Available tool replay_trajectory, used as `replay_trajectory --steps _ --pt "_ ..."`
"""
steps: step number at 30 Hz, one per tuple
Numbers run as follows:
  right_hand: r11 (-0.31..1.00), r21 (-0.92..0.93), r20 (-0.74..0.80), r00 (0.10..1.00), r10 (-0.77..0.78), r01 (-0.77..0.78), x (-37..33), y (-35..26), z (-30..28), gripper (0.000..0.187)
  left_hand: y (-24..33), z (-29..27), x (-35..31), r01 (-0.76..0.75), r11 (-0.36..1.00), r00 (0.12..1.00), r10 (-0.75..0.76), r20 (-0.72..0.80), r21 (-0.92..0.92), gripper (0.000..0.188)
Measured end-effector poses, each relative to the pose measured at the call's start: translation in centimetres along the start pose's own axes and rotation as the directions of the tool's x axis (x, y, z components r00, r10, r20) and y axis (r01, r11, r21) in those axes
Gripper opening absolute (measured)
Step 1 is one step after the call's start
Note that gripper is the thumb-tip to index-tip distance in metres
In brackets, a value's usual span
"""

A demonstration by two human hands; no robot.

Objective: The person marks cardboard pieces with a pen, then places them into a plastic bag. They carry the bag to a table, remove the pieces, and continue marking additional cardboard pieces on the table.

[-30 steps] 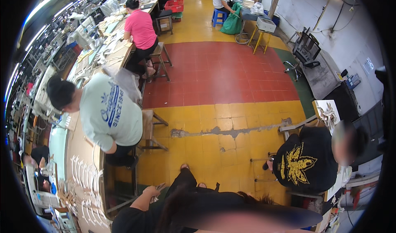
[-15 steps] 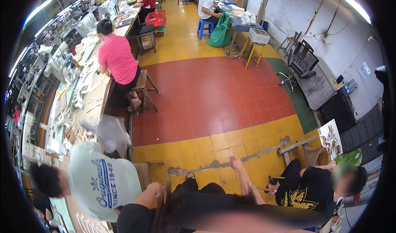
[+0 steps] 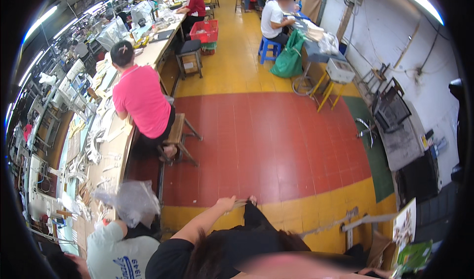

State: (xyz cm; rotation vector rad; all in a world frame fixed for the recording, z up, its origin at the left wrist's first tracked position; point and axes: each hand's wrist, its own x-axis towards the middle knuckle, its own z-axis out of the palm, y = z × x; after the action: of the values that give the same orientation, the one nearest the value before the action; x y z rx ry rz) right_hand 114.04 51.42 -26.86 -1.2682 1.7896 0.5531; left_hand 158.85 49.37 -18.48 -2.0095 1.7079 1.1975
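My left arm reaches forward from the lower edge. At its end my left hand [image 3: 226, 203] is closed, with the fingers bent. A thin, tan and dark strip-like thing [image 3: 240, 204] shows beside the fingers, too blurred to name. Just past it are my black trouser leg [image 3: 257, 217] and what looks like my foot, over the line between red and yellow floor tiles. My right hand is out of view.
Along the left runs a long worktable [image 3: 114, 166] with pale cut pieces. A person in a pink shirt [image 3: 143, 101] sits there on a wooden stool [image 3: 178, 135]. A person in a pale shirt [image 3: 121, 252] is close at lower left. An office chair [image 3: 390, 109] stands right.
I have moved forward and turned slightly left. My left hand has swung ahead; my right hand, earlier raised with a small white thing, has left the view. The pale-shirted person is now lower.
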Motion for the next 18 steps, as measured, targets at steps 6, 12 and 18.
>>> replay_trajectory --steps 6,12,18 --pt "0.981 -0.124 -0.071 0.985 -0.158 0.148 9.6 -16.5 -16.8 0.052 -9.0 -7.5 3.7 0.195 0.978 0.95 -0.208 0.231 0.079 0.07" --pt "0.793 -0.137 -0.376 0.709 -0.596 0.594 21.2 -44.3 -29.1 0.04 -13.6 -16.3 9.5 0.225 0.943 0.767 -0.327 0.552 0.246 0.108" --pt "0.718 -0.493 -0.176 0.752 -0.635 0.491 24.9 -65.3 -29.3 0.037 -20.0 -29.1 19.7 0.33 0.944 0.876 -0.315 0.364 0.023 0.041"
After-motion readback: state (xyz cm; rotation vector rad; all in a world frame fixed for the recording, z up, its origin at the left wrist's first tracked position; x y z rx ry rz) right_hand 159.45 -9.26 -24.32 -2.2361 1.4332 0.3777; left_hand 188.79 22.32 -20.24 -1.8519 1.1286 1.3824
